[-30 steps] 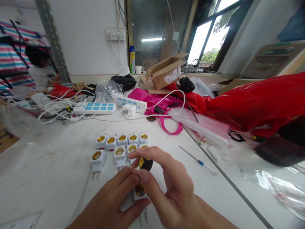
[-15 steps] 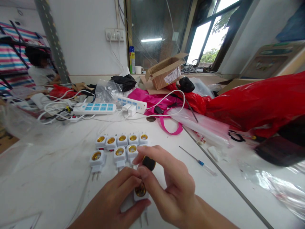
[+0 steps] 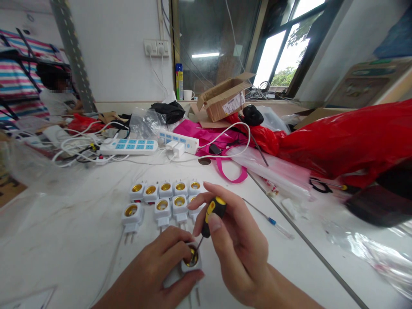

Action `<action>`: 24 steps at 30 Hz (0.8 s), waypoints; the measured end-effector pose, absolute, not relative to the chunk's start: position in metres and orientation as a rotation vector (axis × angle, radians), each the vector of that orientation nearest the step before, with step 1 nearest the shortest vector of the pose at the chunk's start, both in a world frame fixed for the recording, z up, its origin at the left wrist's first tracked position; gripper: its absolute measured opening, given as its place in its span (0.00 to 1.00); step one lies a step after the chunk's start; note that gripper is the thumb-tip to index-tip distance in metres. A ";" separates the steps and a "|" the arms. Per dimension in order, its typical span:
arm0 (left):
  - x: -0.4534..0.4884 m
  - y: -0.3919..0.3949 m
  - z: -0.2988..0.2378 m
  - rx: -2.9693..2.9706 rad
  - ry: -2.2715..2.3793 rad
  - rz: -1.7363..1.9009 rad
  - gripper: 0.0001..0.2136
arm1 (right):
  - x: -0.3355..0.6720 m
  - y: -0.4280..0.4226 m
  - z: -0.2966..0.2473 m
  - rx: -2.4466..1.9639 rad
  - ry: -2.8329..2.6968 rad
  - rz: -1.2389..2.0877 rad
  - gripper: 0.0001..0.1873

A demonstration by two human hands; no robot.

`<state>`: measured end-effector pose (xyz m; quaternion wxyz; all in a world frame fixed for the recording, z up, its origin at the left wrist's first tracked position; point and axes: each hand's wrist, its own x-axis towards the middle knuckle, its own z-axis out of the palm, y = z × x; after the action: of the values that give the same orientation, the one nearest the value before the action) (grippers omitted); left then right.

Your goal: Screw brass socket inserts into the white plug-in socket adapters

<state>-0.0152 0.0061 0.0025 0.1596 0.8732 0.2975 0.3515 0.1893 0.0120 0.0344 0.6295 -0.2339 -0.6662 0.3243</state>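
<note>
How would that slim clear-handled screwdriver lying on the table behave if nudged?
Probably rolls: the slim screwdriver looks round and thin on the smooth white table. Likely light and stiff, given its narrow metal shaft.

Screwdriver (image 3: 213,213): black handle, yellow cap and stripe. Socket adapter (image 3: 189,267) under its tip: white shell, brass-gold throat. Rows of adapters (image 3: 165,189): same white and gold. Power strip (image 3: 128,146): white, light-blue outlet faces. Tote bag (image 3: 222,139): magenta. Plastic bag (image 3: 347,137): glossy red. Cardboard box (image 3: 225,101): brown. Cloth (image 3: 16,77), far left: pink, blue and white stripes, possibly red too; blurred. Table (image 3: 64,240): white.
</note>
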 end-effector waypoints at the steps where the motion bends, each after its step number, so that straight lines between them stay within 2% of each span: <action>1: -0.015 0.006 0.002 2.493 0.850 1.014 0.10 | 0.189 0.012 0.034 -0.538 -1.523 0.744 0.25; 24: -0.016 0.001 0.002 2.455 0.935 0.941 0.10 | 0.185 0.014 0.034 -0.504 -1.475 0.738 0.21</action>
<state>-0.0155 0.0014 0.0017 0.1747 0.8661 0.3301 0.3322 0.1847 0.0140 0.0340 0.6508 -0.2218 -0.6493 0.3251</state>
